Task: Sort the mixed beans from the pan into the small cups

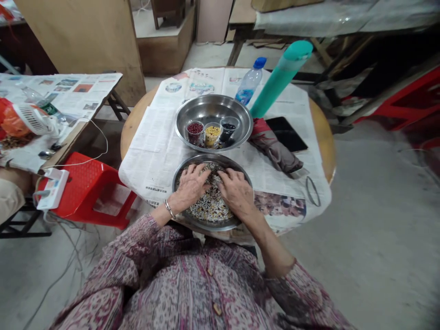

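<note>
A steel bowl (248, 176) stands near me on the table, holding mixed grains (210, 204) in white, yellow and dark colours. Over its left side lies my left hand (193, 185), a bracelet at the wrist, its fingers spread on the grains. My right hand (238, 191) touches the grains from the right, fingers bent and apart, the tips partly hidden. Behind it, a second steel bowl (213, 104) carries three clear cups: one of dark red beans (195, 130), one of yellow kernels (212, 134) and one of black beans (228, 129). Some loose dark grains lie around the cups.
Newspaper (154, 137) covers the round table. Farther back are a water bottle (250, 82) and a tall green cylinder (282, 80). A folded umbrella (275, 149) and a dark tablet (287, 134) lie right. A red stool (85, 188) with a power strip (53, 189) stands left.
</note>
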Tool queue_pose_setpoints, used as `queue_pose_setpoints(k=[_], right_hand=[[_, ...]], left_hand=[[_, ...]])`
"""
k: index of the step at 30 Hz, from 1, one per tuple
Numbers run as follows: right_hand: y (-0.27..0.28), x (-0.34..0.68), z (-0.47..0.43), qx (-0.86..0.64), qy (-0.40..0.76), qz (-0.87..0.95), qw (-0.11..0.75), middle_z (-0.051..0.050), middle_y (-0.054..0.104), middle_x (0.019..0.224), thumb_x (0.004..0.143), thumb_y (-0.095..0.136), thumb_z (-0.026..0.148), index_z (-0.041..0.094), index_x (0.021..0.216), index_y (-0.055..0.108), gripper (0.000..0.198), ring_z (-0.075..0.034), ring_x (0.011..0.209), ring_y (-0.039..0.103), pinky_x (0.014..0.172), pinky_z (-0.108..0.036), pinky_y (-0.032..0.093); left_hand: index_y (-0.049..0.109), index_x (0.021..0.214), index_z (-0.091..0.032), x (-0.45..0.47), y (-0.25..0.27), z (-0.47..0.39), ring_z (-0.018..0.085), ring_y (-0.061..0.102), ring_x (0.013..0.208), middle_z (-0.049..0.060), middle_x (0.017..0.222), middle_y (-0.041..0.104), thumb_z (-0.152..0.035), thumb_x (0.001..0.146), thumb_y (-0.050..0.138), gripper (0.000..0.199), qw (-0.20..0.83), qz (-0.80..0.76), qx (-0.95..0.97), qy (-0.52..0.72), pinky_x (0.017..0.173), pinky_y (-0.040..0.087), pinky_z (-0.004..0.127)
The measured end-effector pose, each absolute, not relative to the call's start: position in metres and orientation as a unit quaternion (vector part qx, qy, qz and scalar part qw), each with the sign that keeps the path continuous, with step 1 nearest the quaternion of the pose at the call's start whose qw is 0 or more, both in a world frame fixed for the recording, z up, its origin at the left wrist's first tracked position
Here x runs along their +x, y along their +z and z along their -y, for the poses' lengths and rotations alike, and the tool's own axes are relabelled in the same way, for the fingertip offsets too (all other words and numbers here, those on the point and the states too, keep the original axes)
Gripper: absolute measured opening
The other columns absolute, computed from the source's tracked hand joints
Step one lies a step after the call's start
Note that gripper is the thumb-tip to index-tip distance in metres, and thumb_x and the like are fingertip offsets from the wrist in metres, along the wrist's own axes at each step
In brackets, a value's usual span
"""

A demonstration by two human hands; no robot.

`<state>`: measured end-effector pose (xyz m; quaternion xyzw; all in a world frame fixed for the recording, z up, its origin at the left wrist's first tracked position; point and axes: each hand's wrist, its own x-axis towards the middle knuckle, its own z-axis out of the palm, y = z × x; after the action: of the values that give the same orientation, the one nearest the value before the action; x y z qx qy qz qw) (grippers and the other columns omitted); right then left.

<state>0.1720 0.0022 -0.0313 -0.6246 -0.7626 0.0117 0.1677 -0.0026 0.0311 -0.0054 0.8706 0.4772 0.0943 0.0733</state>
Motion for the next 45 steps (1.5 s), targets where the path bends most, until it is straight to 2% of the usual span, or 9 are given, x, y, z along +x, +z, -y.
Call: queue_pose_setpoints(k=[5,10,14,17,22,26,30,39,45], right_hand=[[-0.026,0.165,0.014,-0.571,0.079,0.809,0.119,-0.012,0.067,0.112,0.096,0.049,0.02,0.019,0.111,0.067,0.024,-0.026,0.107,0.058,0.087,-0.036,0.049],[-0.015,0.176,0.046,-0.491,0.165,0.849,0.105,-0.006,0.067,0.098,0.096,0.051,0.018,0.021,0.098,0.067,0.016,-0.021,0.098,0.061,0.085,-0.031,0.049],[-0.011,0.185,0.056,-0.494,0.147,0.855,0.052,-0.006,0.067,0.099,0.093,0.059,0.02,0.022,0.099,0.068,0.011,-0.022,0.099,0.062,0.081,-0.032,0.051],[-0.013,0.187,0.048,-0.568,0.074,0.819,0.037,-0.01,0.067,0.113,0.091,0.061,0.023,0.021,0.111,0.067,0.021,-0.028,0.105,0.06,0.079,-0.036,0.052],[-0.023,0.177,0.024,-0.628,0.062,0.771,0.09,-0.014,0.065,0.116,0.095,0.051,0.02,0.018,0.117,0.064,0.026,-0.028,0.105,0.061,0.086,-0.038,0.052],[-0.027,0.157,0.021,-0.552,0.158,0.805,0.149,-0.011,0.065,0.108,0.096,0.05,0.02,0.019,0.116,0.064,0.024,-0.023,0.102,0.063,0.091,-0.036,0.053],[-0.027,0.15,0.024,-0.466,0.216,0.846,0.142,-0.009,0.064,0.111,0.093,0.055,0.019,0.02,0.114,0.064,0.023,-0.021,0.103,0.063,0.089,-0.032,0.053],[-0.02,0.178,-0.002,-0.544,0.101,0.824,0.123,-0.008,0.069,0.104,0.089,0.046,0.005,0.021,0.106,0.07,0.034,-0.018,0.091,0.064,0.08,-0.028,0.05],[0.021,0.166,-0.04,-0.575,0.045,0.783,0.231,-0.008,0.073,0.097,0.097,0.047,0.026,0.021,0.101,0.072,0.026,-0.021,0.087,0.065,0.076,-0.031,0.047]], left_hand=[[0.066,0.111,-0.02,-0.018,-0.005,-0.011,0.023,0.05,0.118,0.006,0.13,0.058,-0.02,0.097,0.056,0.017,0.108,-0.418,0.902,0.03,0.102,0.046,0.038],[0.066,0.101,-0.019,-0.031,-0.004,0.018,0.017,0.054,0.103,0.003,0.108,0.062,-0.014,0.1,0.048,0.018,0.176,-0.357,0.917,0.019,0.1,0.045,0.033],[0.067,0.104,-0.02,-0.034,-0.008,0.03,0.016,0.054,0.102,0.003,0.109,0.062,-0.024,0.101,0.052,0.015,0.201,-0.322,0.924,0.039,0.099,0.043,0.032],[0.069,0.099,-0.022,-0.032,-0.01,0.028,0.019,0.053,0.103,0.003,0.106,0.062,-0.03,0.099,0.058,0.014,0.177,-0.352,0.919,0.036,0.095,0.043,0.034],[0.068,0.098,-0.02,-0.032,-0.007,0.017,0.024,0.051,0.103,0.007,0.105,0.062,-0.018,0.098,0.051,0.017,0.101,-0.477,0.873,0.013,0.086,0.045,0.037],[0.062,0.107,-0.017,-0.034,-0.003,0.014,0.022,0.052,0.103,0.008,0.111,0.059,-0.003,0.094,0.045,0.026,0.104,-0.521,0.846,0.033,0.085,0.047,0.033],[0.058,0.111,-0.018,-0.03,-0.003,0.018,0.022,0.054,0.103,0.008,0.111,0.058,-0.006,0.095,0.046,0.024,0.11,-0.528,0.841,0.034,0.086,0.049,0.033],[0.063,0.113,-0.023,-0.017,-0.013,0.02,0.023,0.056,0.107,0.007,0.112,0.061,-0.017,0.099,0.047,0.022,0.131,-0.542,0.83,0.031,0.086,0.051,0.035],[0.064,0.111,-0.023,-0.019,-0.02,0.021,0.024,0.056,0.104,0.007,0.109,0.061,-0.018,0.098,0.051,0.019,0.131,-0.542,0.828,0.063,0.085,0.051,0.036]])
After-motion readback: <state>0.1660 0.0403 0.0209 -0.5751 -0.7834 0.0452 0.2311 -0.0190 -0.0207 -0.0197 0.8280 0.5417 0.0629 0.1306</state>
